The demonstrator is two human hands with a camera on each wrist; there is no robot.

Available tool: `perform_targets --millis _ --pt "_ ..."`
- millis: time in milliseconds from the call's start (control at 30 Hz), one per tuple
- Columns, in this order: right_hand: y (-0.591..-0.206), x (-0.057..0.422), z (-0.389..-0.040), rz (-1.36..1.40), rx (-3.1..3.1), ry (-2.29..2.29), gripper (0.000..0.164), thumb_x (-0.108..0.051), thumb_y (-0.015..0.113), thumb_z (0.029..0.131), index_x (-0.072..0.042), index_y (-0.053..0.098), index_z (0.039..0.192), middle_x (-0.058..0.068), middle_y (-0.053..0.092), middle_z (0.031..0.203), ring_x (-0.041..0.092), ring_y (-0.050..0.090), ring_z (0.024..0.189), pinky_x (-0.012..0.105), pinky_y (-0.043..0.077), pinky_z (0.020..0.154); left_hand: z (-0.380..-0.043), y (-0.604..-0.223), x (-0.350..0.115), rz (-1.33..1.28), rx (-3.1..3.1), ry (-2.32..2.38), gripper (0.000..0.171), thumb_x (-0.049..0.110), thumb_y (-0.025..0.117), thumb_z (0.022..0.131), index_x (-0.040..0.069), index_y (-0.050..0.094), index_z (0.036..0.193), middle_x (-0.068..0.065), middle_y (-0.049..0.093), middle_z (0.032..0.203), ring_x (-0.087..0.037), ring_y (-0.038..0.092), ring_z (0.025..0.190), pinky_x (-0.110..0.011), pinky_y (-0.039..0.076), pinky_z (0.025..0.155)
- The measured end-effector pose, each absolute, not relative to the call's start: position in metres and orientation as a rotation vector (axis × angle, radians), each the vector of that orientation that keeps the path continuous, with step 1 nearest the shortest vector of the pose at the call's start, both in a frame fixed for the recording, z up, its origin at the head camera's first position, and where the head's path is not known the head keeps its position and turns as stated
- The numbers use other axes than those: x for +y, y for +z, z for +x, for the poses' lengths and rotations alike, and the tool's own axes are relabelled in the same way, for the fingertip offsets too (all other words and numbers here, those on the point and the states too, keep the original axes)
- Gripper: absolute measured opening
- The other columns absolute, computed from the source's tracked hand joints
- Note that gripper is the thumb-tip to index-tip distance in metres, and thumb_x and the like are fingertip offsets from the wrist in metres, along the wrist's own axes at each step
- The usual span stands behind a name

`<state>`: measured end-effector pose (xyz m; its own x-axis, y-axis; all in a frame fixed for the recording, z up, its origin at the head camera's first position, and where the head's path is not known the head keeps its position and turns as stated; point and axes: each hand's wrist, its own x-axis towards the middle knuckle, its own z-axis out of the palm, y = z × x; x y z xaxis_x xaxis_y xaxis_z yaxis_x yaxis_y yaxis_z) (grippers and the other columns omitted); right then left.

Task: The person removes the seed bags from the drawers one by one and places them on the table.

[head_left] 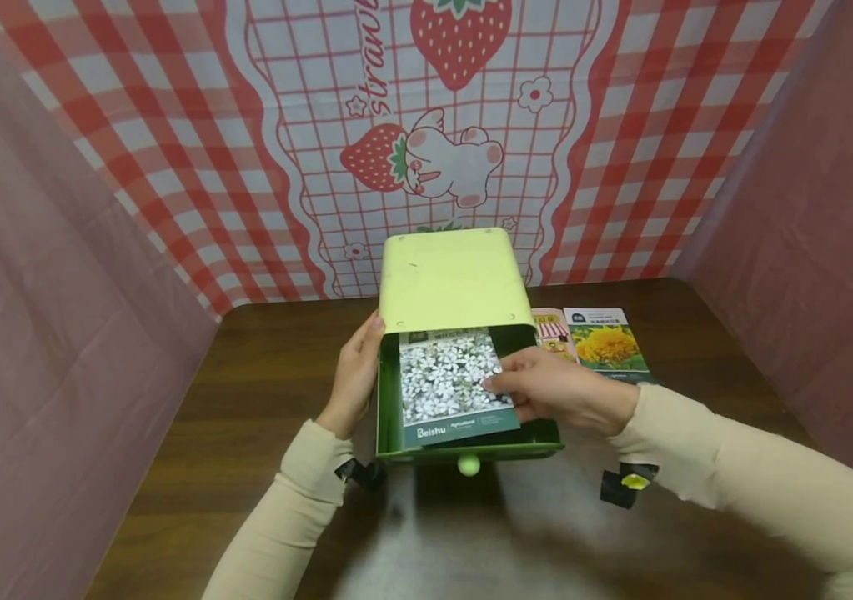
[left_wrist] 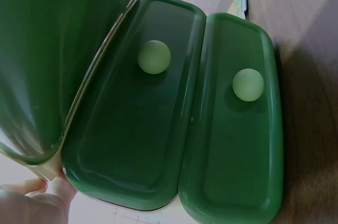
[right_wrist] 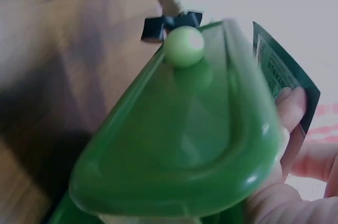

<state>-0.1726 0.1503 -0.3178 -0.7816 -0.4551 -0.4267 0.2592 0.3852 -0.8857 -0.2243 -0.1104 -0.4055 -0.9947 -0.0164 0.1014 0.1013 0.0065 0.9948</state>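
Note:
A small yellow-green drawer cabinet (head_left: 456, 275) stands on the table with its top drawer (head_left: 388, 417) pulled out. My right hand (head_left: 557, 387) pinches a seed packet (head_left: 449, 375) by its right edge, thumb on the printed front. White flowers and a dark green band mark that packet, which lies over the drawer's inside, its far end at the cabinet's opening. In the right wrist view, fingers show behind the packet (right_wrist: 280, 65), beside the drawer front (right_wrist: 185, 118). My left hand (head_left: 354, 371) rests against the cabinet's left side near the front corner.
Two more packets lie on the table right of the cabinet: one with yellow flowers (head_left: 606, 346), one pink (head_left: 552, 329) and partly hidden. Two closed drawer fronts with round knobs (left_wrist: 154, 57) show in the left wrist view. A strawberry-print cloth (head_left: 306, 167) hangs behind.

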Motion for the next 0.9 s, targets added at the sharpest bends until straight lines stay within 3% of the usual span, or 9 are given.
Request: perform_targets --millis 267,400,433,500,567,633,667,767,900 --pt "-0.307 0.16 -0.151 -0.192 2.014 -1.42 0.044 -0.026 0.065 0.095 -0.009 0.038 0.064 0.0 0.026 0.056 0.015 0.021 0.052 0.024 0.028 0.05 -0.224 -0.403 -0.109 -0.099 -2.125 -2.175 0.055 0.043 0.046 0.103 0.012 0.043 0.148 -0.002 0.041 0.155 -0.016 0.032 0.146 -0.035 0.026 0.123" --pt "-0.297 0.167 -0.142 -0.236 2.009 -1.411 0.039 -0.028 0.065 0.095 -0.006 0.047 0.068 -0.002 0.032 0.054 0.013 0.023 0.049 0.023 0.028 0.047 -0.224 -0.403 -0.109 -0.101 -2.118 -2.171 0.055 0.041 0.046 0.103 0.01 0.043 0.148 -0.004 0.041 0.155 -0.017 0.032 0.146 -0.036 0.026 0.123" --pt "-0.294 0.17 -0.141 -0.246 2.0 -1.42 0.035 -0.028 0.065 0.095 -0.005 0.052 0.073 -0.003 0.041 0.054 0.012 0.029 0.048 0.022 0.03 0.047 -0.224 -0.403 -0.109 -0.102 -2.119 -2.167 0.055 0.041 0.046 0.103 0.01 0.043 0.148 -0.004 0.041 0.155 -0.018 0.032 0.146 -0.036 0.026 0.123" --pt "-0.289 0.175 -0.139 -0.263 1.961 -1.467 0.029 -0.028 0.063 0.096 0.0 0.06 0.087 -0.001 0.061 0.063 0.01 0.049 0.051 0.02 0.046 0.05 -0.224 -0.403 -0.11 -0.106 -2.123 -2.166 0.055 0.042 0.046 0.103 0.01 0.042 0.148 -0.004 0.041 0.155 -0.018 0.032 0.146 -0.036 0.026 0.123" --pt "-0.284 0.182 -0.139 -0.261 1.928 -1.526 0.031 -0.026 0.061 0.097 0.005 0.061 0.101 0.002 0.072 0.079 0.01 0.066 0.064 0.023 0.058 0.062 -0.224 -0.403 -0.11 -0.109 -2.128 -2.163 0.056 0.042 0.046 0.103 0.01 0.042 0.148 -0.004 0.04 0.155 -0.018 0.032 0.146 -0.036 0.027 0.123" --pt "-0.281 0.188 -0.141 -0.24 1.907 -1.584 0.035 -0.025 0.06 0.098 0.006 0.058 0.115 0.004 0.076 0.096 0.011 0.072 0.079 0.026 0.062 0.071 -0.224 -0.403 -0.111 -0.112 -2.136 -2.158 0.056 0.042 0.045 0.103 0.01 0.042 0.149 -0.005 0.04 0.156 -0.019 0.032 0.147 -0.037 0.026 0.123" --pt "-0.28 0.191 -0.142 -0.232 1.926 -1.605 0.035 -0.025 0.06 0.098 0.007 0.057 0.114 0.003 0.076 0.094 0.01 0.071 0.078 0.026 0.062 0.071 -0.224 -0.403 -0.111 -0.115 -2.138 -2.159 0.056 0.042 0.045 0.103 0.009 0.041 0.149 -0.005 0.04 0.156 -0.019 0.032 0.147 -0.037 0.026 0.123" --pt "-0.276 0.2 -0.146 -0.201 2.063 -1.626 0.03 -0.026 0.06 0.098 0.003 0.057 0.106 -0.003 0.071 0.079 0.006 0.058 0.061 0.022 0.049 0.051 -0.224 -0.404 -0.111 -0.12 -2.147 -2.157 0.057 0.043 0.044 0.103 0.009 0.04 0.149 -0.004 0.038 0.156 -0.019 0.031 0.147 -0.038 0.026 0.124" --pt "-0.273 0.215 -0.152 -0.139 2.24 -1.659 0.029 -0.031 0.06 0.098 -0.002 0.057 0.1 -0.006 0.064 0.07 0.006 0.051 0.057 0.024 0.043 0.047 -0.223 -0.405 -0.111 -0.131 -2.156 -2.153 0.058 0.044 0.044 0.103 0.01 0.039 0.15 -0.004 0.037 0.157 -0.019 0.03 0.147 -0.038 0.025 0.124"
